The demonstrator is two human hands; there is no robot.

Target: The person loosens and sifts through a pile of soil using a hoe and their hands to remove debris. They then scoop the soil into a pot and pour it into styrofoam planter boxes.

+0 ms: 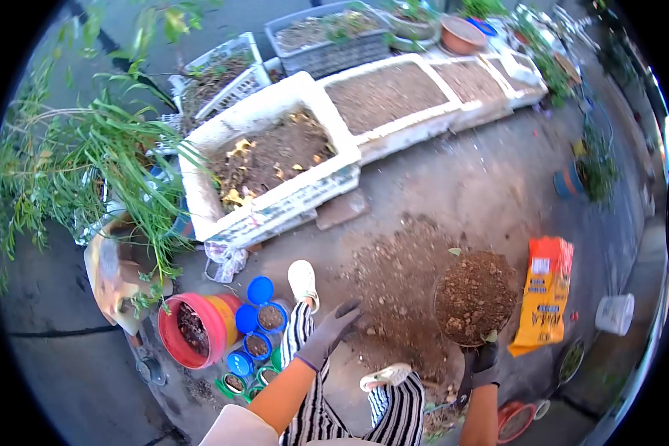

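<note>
My left hand, in a grey glove, reaches over the ground with its fingers stretched out and nothing in them. It is nearest to a spread of loose soil on the concrete. My right hand, also gloved, is closed at the near edge of a round container of brown, crumbly soil. Its fingers are partly hidden, and a dark strip shows beside it. A small green leaf lies at the container's far rim. An orange and yellow bag lies flat to its right.
White foam planters with soil stand in a row at the back. To my left are a red bucket, blue-lidded tubs and a leafy plant. A white bucket lies at right. Pale shoes show near the soil.
</note>
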